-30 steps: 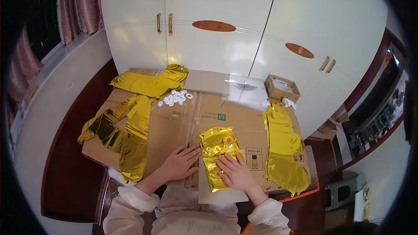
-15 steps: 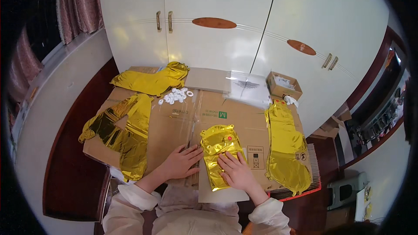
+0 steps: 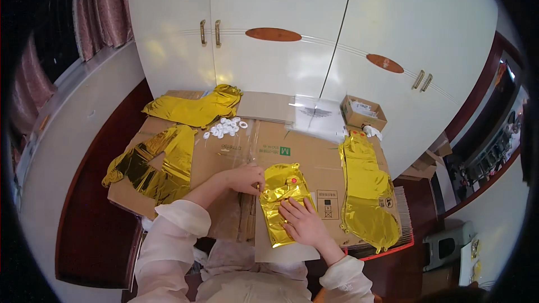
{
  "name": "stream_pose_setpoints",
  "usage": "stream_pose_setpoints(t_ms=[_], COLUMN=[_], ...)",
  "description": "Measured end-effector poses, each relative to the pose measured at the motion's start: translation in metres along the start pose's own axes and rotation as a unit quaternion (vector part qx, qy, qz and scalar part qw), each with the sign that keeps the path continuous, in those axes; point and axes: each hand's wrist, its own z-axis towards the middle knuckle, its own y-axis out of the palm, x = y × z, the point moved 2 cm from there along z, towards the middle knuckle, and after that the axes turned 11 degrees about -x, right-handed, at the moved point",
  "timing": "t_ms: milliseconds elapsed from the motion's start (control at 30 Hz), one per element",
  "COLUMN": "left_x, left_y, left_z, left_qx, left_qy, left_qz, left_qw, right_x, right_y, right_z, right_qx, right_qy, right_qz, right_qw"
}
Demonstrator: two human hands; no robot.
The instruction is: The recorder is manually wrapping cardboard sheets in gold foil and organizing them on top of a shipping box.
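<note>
A folded gold foil balloon [image 3: 279, 177] with a small red dot near its far end lies in front of me, partly over a pale sheet [image 3: 292, 254]. At its left edge, my left hand [image 3: 246, 178] is closed, fingertips pinching the foil near the upper corner. My right hand [image 3: 303, 221] lies flat on the lower half of the balloon, fingers stretched out and pressing it down. Below both hands is the brown cardboard [image 3: 224, 163] that covers the table.
Flat gold foil balloons lie at the left [image 3: 178, 160], far left [image 3: 191, 109] and right [image 3: 365, 191]. Small white rings [image 3: 225, 127] are heaped near the back. A small carton [image 3: 364, 112] and clear plastic sheet [image 3: 317, 113] sit by the white cabinet [image 3: 269, 0].
My left hand has gone from lying flat beside the balloon to gripping its left edge, farther up. The right hand stays on the foil in nearly the same place.
</note>
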Motion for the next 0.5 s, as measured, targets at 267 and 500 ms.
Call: stream_pose_setpoints(t_ms=[267, 500], left_x=[-0.007, -0.010], left_y=[0.005, 0.007], left_z=[0.014, 0.021], left_qx=[-0.016, -0.049], left_qy=[0.067, 0.018], left_qz=[-0.058, -0.020], left_qw=[0.996, 0.998], right_x=[-0.001, -0.003], right_y=[0.000, -0.002], right_z=[0.001, 0.001], right_qx=[-0.007, -0.003], right_qy=[0.001, -0.007], right_qz=[0.005, -0.006], right_qw=[1.000, 1.000])
